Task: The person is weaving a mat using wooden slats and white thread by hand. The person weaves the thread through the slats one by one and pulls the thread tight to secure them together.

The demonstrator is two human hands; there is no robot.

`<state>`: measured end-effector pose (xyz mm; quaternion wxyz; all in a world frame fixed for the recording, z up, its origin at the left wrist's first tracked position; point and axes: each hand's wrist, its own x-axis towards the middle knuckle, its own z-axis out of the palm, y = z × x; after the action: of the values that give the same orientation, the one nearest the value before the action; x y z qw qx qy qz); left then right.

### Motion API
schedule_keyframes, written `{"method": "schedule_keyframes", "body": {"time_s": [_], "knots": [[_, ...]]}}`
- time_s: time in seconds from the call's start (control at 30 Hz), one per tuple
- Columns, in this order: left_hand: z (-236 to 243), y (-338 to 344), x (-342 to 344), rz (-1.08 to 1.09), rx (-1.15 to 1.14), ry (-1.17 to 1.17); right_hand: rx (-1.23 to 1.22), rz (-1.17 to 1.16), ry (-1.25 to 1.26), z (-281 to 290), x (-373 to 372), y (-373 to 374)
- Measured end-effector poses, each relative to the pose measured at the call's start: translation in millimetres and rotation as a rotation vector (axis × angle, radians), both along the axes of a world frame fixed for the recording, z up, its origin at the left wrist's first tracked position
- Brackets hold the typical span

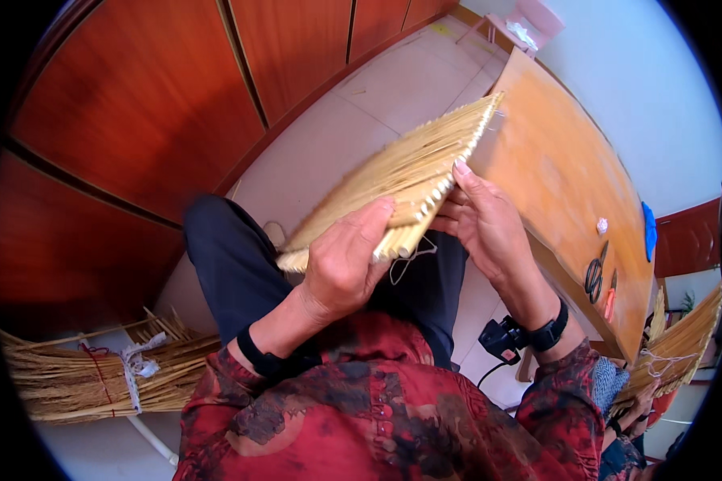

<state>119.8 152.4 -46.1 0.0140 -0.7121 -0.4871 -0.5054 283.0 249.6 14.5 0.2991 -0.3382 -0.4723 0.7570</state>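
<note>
Straw mat (393, 172) is spanning the middle of the head view, tilting above the person's lap, its upper right tip pointing toward the wooden table (557, 152). Pale cut ends are lining its right edge, and thin white thread (413, 256) is dangling below the near end. The left hand (342, 260) is gripping the mat's near side, a digit pressing on the upper face while the other fingers are mostly hiding. The right hand (489, 228) is holding the right edge, its thumb lying along the cut ends and its other fingers bending behind them. Whether the mat is touching the dark trousers (231, 256), one cannot tell.

On the table, black-handled scissors (594, 276) are lying near an orange-handled tool (611, 298), with a small pale lump (602, 226) and a blue item (649, 232) farther up. A black device (502, 338) is showing beside the right wrist's black band (551, 325). At the lower left, a straw bundle (60, 373) is lying tied with a white strip (139, 362) and red string. At the far right, a co-worker's hand (638, 401) is reaching up to another straw piece (678, 349). Reddish cabinet doors (128, 112) are standing at the upper left, and a pink chair (541, 20) is standing beyond the table.
</note>
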Motion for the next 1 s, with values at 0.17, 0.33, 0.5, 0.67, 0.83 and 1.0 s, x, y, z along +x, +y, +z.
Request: {"method": "schedule_keyframes", "body": {"time_s": [0.17, 0.33, 0.5, 0.67, 0.83, 1.0], "knots": [[-13.9, 14.9, -9.1, 0.147, -0.227, -0.4, 0.188, -0.038, -0.132, -9.9, -12.1, 16.2], [-26.1, 15.4, -10.0, 0.16, -0.346, -0.474, 0.703, 0.029, -0.452, -33.9, -19.2, 12.4], [-21.0, 20.5, -17.2, 0.168, -0.417, -0.466, 0.982, 0.022, -0.504, -24.4, -28.9, 21.8], [-9.2, 24.8, -18.2, 0.219, -0.402, -0.383, 1.13, 0.193, -0.594, -9.5, -32.1, 27.8], [-9.6, 29.6, -11.9, 0.272, -0.383, -0.334, 1.161, 0.23, -0.628, -19.8, -35.9, 28.7], [-12.9, 31.6, -7.6, 0.295, -0.306, -0.292, 0.999, 0.184, -0.578, -0.6, -37.3, 31.4]]}}
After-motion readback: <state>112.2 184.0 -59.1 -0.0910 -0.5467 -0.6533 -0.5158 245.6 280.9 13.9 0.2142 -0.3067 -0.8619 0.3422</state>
